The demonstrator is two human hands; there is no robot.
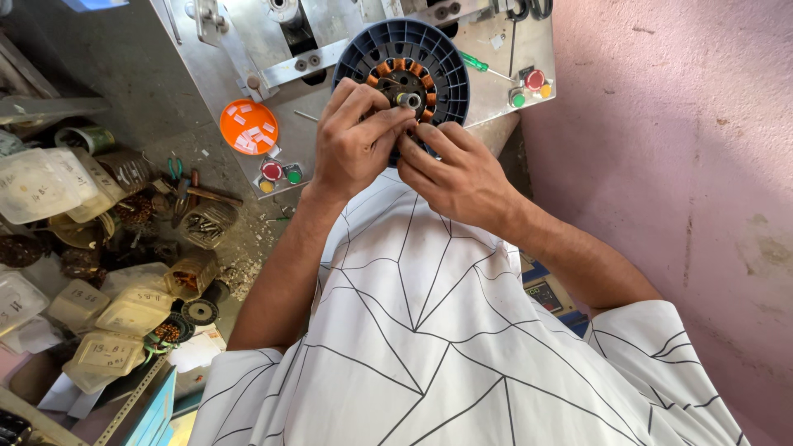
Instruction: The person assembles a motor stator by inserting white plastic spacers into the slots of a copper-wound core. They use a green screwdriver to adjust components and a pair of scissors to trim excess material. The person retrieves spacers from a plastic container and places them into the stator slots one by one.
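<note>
I stand at a grey metal bench (248, 49) by a pink wall (661, 124). My left hand (355, 140) and right hand (454, 173) pinch something tiny at the blue wheel (438, 58); my fingers hide it. Tubs (107, 314) lie left

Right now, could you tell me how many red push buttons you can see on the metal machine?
2: one red button below the orange lid, another at the right edge. The hands may hide more.
</note>
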